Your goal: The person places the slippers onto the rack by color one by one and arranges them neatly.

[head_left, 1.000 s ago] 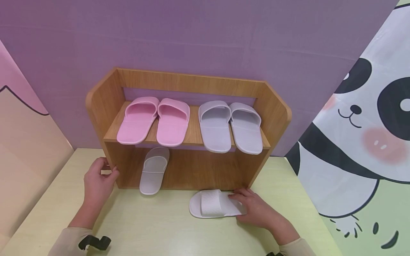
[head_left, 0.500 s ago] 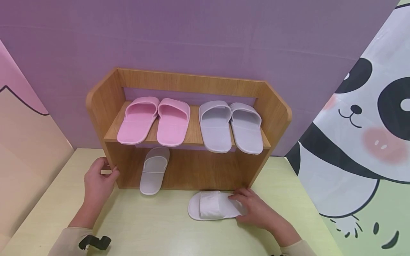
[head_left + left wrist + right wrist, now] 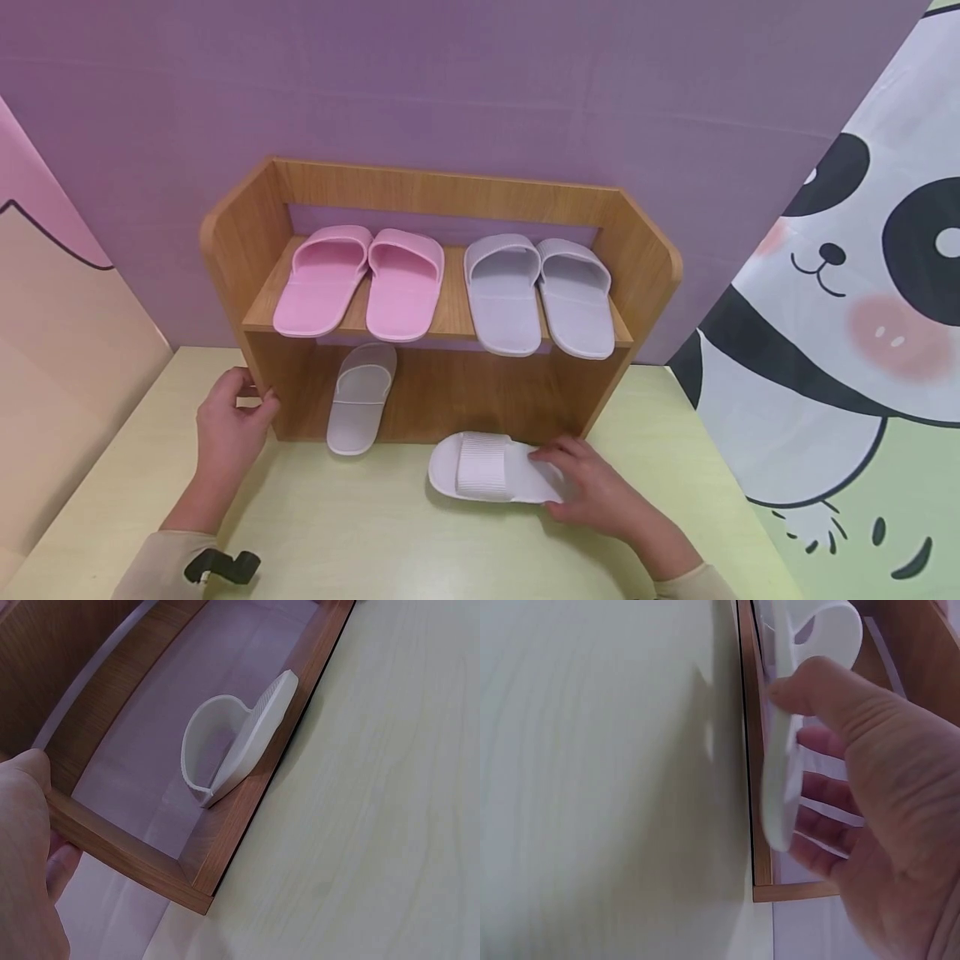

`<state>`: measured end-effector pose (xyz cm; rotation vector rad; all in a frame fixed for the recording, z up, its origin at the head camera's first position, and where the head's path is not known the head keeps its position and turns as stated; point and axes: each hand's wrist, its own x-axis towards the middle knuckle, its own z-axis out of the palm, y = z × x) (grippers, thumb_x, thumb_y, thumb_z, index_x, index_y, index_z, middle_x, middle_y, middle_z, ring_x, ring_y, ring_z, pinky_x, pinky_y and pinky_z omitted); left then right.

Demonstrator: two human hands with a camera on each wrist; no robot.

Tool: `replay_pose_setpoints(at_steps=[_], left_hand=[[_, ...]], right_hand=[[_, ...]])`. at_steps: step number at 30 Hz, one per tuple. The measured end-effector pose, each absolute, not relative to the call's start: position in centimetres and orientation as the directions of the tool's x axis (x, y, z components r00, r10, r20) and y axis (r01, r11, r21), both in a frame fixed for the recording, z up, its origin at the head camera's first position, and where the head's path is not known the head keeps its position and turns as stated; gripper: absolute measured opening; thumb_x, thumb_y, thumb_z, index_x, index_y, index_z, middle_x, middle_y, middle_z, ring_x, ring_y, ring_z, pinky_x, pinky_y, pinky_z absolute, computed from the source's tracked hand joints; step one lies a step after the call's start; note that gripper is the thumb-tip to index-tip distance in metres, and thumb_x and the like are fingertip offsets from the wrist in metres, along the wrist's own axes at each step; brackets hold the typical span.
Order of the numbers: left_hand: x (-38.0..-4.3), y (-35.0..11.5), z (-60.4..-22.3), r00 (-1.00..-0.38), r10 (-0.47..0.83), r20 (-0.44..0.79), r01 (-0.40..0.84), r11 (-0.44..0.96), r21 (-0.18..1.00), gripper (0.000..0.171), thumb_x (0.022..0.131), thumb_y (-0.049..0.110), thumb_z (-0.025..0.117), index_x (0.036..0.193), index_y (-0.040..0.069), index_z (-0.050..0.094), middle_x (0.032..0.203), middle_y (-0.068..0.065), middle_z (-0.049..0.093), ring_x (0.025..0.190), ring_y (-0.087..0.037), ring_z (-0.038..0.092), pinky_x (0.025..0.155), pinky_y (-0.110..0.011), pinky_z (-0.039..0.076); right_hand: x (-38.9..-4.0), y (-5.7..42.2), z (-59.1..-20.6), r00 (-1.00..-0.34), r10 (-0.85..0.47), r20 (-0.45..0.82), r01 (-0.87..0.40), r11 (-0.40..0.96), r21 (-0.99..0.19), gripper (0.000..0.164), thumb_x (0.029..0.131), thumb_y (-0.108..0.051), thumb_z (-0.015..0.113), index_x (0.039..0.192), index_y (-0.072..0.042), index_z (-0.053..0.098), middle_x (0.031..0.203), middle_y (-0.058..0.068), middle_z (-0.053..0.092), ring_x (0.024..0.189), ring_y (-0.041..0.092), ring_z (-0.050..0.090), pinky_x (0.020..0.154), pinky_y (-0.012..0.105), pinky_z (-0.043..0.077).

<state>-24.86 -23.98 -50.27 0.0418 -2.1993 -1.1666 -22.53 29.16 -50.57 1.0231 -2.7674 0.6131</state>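
My right hand (image 3: 600,492) pinches a white slipper (image 3: 482,467) by its heel end, just in front of the wooden shoe rack (image 3: 457,185). The slipper lies sideways, its ribbed strap toward the left. In the right wrist view, the thumb is on one face of the slipper (image 3: 782,780) and the fingers are on the other. My left hand (image 3: 231,429) grips the front edge of the rack's left side panel (image 3: 127,851), thumb and fingers on opposite sides. Another white slipper (image 3: 360,404) sits at the left of the lower shelf, toe pointing back.
On the upper shelf, a pair of pink slippers (image 3: 405,287) stands at the left and a pair of grey slippers (image 3: 504,300) at the right. The rack stands on a pale wood table (image 3: 360,533) against a purple backdrop (image 3: 450,83). A panda picture (image 3: 840,333) covers the right side.
My right hand has shifted slightly left with the white slipper, which dips a little toward me and then rises off the table. The left hand and the other slippers stay put.
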Motion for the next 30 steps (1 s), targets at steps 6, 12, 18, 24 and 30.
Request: replay_pose_setpoints(at_steps=[6,12,18,24,30], left_hand=[[-24.9,-23.9,-50.4,-0.795,-0.315,0.519,0.261,0.595,0.76,0.021,0.097,-0.003,0.074,0.116,-0.001,0.065,0.113,-0.015,0.069,0.105,-0.031,0.069,0.074,0.0,0.046],[-24.9,-24.1,-50.5,-0.79,-0.324,0.521,0.255,0.598,0.76,0.02,0.096,-0.003,0.074,0.114,-0.001,0.065,0.111,-0.015,0.07,0.103,-0.023,0.068,0.073,0.0,0.046],[-25.0,-24.0,-50.6,-0.778,-0.329,0.536,0.263,0.604,0.752,0.019,0.095,-0.004,0.074,0.112,-0.002,0.065,0.109,-0.015,0.07,0.101,-0.028,0.068,0.072,-0.001,0.046],[-24.9,-23.9,-50.4,-0.784,-0.325,0.529,0.26,0.601,0.755,0.02,0.095,-0.003,0.074,0.112,-0.001,0.065,0.11,-0.016,0.07,0.103,-0.03,0.069,0.073,0.0,0.045],[-25.1,-23.9,-50.5,-0.778,-0.329,0.535,0.258,0.609,0.75,0.019,0.095,-0.004,0.074,0.111,-0.001,0.065,0.108,-0.015,0.07,0.1,-0.022,0.066,0.072,0.0,0.046]], right_hand=[[-22.7,28.5,-50.9,-0.739,-0.565,0.367,-0.669,0.682,-0.295,0.061,0.074,-0.022,0.097,0.131,-0.015,0.075,0.125,0.0,0.067,0.116,0.02,0.06,0.098,0.045,0.058],[-23.0,27.4,-51.4,-0.686,-0.539,0.488,-0.7,0.672,-0.242,0.066,0.069,-0.026,0.1,0.129,-0.014,0.075,0.121,0.002,0.067,0.112,0.021,0.06,0.091,0.042,0.059],[-23.2,26.5,-51.4,-0.671,-0.508,0.539,-0.696,0.682,-0.224,0.065,0.069,-0.027,0.099,0.127,-0.011,0.075,0.118,0.004,0.065,0.108,0.022,0.06,0.084,0.041,0.06],[-23.5,26.0,-51.6,-0.648,-0.476,0.594,-0.699,0.682,-0.215,0.065,0.07,-0.028,0.098,0.128,-0.01,0.075,0.116,0.006,0.065,0.106,0.023,0.062,0.081,0.041,0.061],[-23.7,24.7,-52.1,-0.646,-0.427,0.632,-0.681,0.697,-0.225,0.065,0.07,-0.03,0.098,0.127,-0.01,0.075,0.115,0.009,0.065,0.103,0.024,0.063,0.077,0.041,0.062]])
